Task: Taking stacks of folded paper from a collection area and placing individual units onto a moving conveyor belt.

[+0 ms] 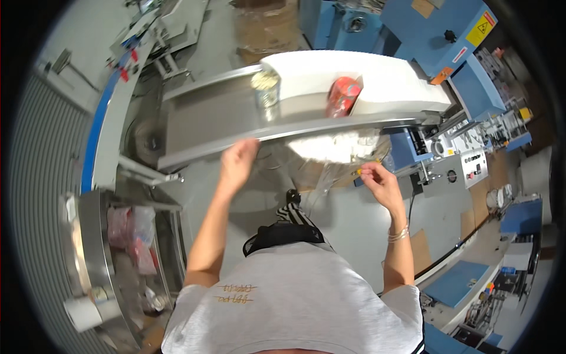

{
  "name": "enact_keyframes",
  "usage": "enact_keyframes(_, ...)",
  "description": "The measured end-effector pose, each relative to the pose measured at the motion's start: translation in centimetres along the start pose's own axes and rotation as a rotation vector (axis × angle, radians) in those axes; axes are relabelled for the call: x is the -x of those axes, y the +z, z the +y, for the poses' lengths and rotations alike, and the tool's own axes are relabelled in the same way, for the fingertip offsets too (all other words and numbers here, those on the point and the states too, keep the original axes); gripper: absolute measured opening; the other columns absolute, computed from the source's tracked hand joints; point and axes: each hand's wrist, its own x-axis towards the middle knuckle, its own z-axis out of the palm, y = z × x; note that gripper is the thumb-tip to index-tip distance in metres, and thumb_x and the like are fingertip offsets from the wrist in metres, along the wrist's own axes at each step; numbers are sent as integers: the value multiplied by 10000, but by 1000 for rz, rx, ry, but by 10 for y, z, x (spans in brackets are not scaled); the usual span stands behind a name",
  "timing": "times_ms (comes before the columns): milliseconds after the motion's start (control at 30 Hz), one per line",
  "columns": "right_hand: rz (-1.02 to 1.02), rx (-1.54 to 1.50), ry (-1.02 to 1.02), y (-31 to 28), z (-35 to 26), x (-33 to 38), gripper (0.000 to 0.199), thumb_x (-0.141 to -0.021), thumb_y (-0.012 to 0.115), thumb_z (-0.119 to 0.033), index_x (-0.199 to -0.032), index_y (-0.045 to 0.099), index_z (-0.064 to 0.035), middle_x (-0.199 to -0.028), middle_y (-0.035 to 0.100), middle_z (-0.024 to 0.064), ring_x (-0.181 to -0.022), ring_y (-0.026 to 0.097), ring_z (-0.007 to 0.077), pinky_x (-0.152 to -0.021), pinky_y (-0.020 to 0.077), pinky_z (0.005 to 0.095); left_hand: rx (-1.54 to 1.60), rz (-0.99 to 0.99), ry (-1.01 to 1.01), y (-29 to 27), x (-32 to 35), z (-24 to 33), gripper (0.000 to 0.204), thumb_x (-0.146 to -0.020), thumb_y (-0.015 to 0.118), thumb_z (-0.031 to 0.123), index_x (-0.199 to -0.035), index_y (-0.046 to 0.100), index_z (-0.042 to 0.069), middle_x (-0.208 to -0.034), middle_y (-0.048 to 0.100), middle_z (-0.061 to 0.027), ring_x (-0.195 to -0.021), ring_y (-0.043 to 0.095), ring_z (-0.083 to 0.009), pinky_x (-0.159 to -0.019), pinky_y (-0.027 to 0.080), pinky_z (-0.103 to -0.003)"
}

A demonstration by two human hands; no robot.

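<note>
Clear plastic (330, 159): hangs at your 1 o'clock, just below the near rim of the worktop, with a bright whitish mass showing in or through it.
Left hand (237, 164): at your 11 o'clock, its curled fingers by the worktop's near rim; you cannot tell from the blur whether they touch it, or whether they are pressed together or pinching something.
Right hand (382, 186): at your 2 o'clock, just beside the clear plastic, fingers bent and thumb close to the index; whether they pinch anything cannot be told.
Yellow bit (358, 172): small, right by your right fingertips.
Bracelet (398, 235): around your right wrist.
Worktop (206, 115): long, metal, with raised rims, running across from your 11 to your 1 o'clock.
Clear container (266, 94): on the worktop near your 12 o'clock, pale yellowish at the top, blurred.
Red package (344, 94): on the worktop between your 12 and 1 o'clock, slightly tilted, well apart from the clear container.
White padding (401, 88): thick, along the worktop's far side, beside the red package.
Blue machine (424, 35): beyond, at your 1 o'clock.
Paper roll (82, 312): white, at your 8 o'clock.
</note>
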Motion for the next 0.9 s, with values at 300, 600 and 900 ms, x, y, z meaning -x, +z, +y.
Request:
enact_keyframes(300,210,698,-535,44,-48,-187,242,-766,709,-125,-990,644,-62,-900,658,83,-884,606,289,-848,472,385,-472,-257,-52,22,-280,-29,380,-930,489,310,-1104,609,-6,-1086,643,-210,-1033,589,-378,-889,454,-388)
enact_keyframes(600,249,1085,-424,42,-8,-254,455,-747,697,-201,-1136,561,-8,-1095,599,153,-1061,551,286,-1048,351,435,-166,-513,-362,23,-305,-31,368,-982,480,314,-1144,576,-3,-967,652,-63,-859,592,-138,-807,471,-293)
enact_keyframes(900,-89,818,-484,3,-44,-230,491,-741,751,-235,-1174,582,-78,-1276,557,138,-1187,520,298,-1065,353,434,-147,-456,-790,37,-282,22,393,-999,414,361,-1134,550,18,-973,630,-72,-850,602,-128,-736,466,-285)
